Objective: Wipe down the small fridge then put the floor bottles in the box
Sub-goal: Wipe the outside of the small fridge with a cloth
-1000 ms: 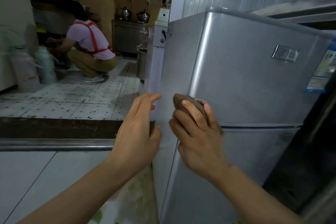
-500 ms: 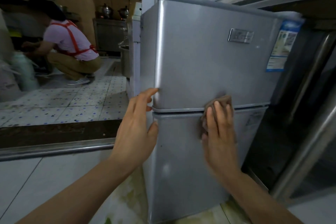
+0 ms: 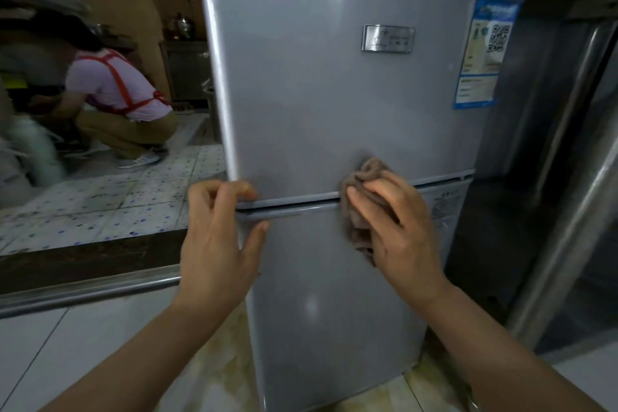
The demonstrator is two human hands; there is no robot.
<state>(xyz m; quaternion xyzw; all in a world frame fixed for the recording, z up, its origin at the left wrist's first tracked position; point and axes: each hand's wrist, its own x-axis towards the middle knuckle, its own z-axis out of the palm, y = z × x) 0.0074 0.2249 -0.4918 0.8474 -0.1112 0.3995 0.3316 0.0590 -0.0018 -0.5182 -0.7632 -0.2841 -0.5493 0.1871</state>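
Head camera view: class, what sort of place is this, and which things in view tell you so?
Probably a restaurant or canteen kitchen: metal kettles on a steel counter, a person in a red apron crouching on the tiled floor, and a small silver fridge being wiped.

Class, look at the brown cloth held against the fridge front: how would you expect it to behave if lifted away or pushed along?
The brown cloth bunches in folds under the right hand, so it is probably floppy and light. Lifted, it would likely droop. Pushed along the smooth fridge door, it should slide easily.
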